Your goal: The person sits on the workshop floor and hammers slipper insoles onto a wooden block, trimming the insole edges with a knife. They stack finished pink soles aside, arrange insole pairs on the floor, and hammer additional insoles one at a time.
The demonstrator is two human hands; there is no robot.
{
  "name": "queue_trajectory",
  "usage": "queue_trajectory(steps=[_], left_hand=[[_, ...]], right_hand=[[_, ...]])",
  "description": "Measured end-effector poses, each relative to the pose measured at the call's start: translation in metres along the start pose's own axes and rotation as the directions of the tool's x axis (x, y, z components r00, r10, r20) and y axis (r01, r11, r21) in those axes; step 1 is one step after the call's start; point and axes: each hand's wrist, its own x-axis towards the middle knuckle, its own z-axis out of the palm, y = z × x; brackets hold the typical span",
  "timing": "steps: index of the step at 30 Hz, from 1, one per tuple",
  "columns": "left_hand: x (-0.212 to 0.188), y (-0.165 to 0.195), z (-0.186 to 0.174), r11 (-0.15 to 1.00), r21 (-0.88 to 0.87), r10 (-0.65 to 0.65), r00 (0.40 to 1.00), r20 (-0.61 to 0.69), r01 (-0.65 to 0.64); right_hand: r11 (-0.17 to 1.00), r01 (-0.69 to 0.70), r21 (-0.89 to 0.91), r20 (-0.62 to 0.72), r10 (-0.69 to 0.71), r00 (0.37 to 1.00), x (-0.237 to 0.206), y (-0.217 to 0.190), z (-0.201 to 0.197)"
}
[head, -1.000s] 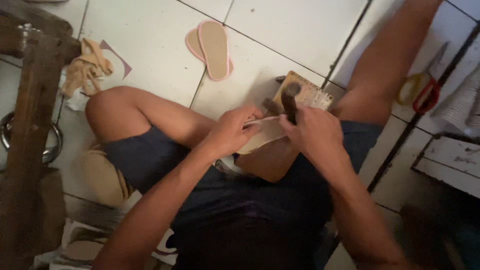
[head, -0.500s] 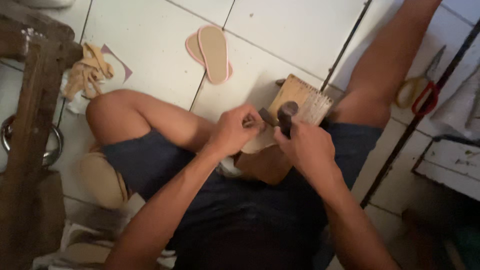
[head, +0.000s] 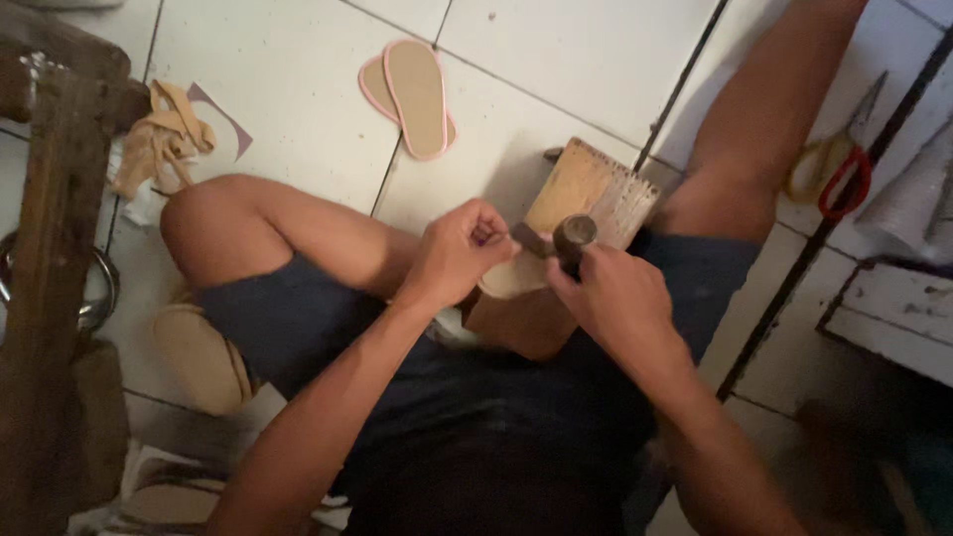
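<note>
Hammer (head: 573, 238) in rt grip (head: 615, 303), over sole (head: 511, 278)

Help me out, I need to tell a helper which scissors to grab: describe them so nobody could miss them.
Start at the white tiled floor and look to the far right edge, beyond the person's outstretched bare leg and the dark metal rod lying across the tiles. There lie the scissors with one yellow and one red handle loop, blades pointing up. Nothing else nearby is red or yellow.
</note>
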Motion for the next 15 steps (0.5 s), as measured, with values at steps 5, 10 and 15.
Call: queue_trajectory(steps=[5,10,15], left_hand=[[-0.002,-0.007,-0.008,0.984,0.125,0.11,0.986,0.129,-0.126],[0.001,-0.011,0.003,0.996,0.06,0.071,0.997,-0.014,-0.07],[-0.001,-0.01,-0.003,0.997,0.017,0.068,0.996,0.064,-0.069]], right_hand=[[1.0,-0.001,-0.019,-0.014,0.001,1.0,0.009,0.001,-0.002],[0.999,-0.038,0.019,0.062,0.037,0.997,0.002,-0.004,-0.003],[0.991,-0.006,-0.133,0.074,0.016,0.997,0.008,0.003,-0.01]])
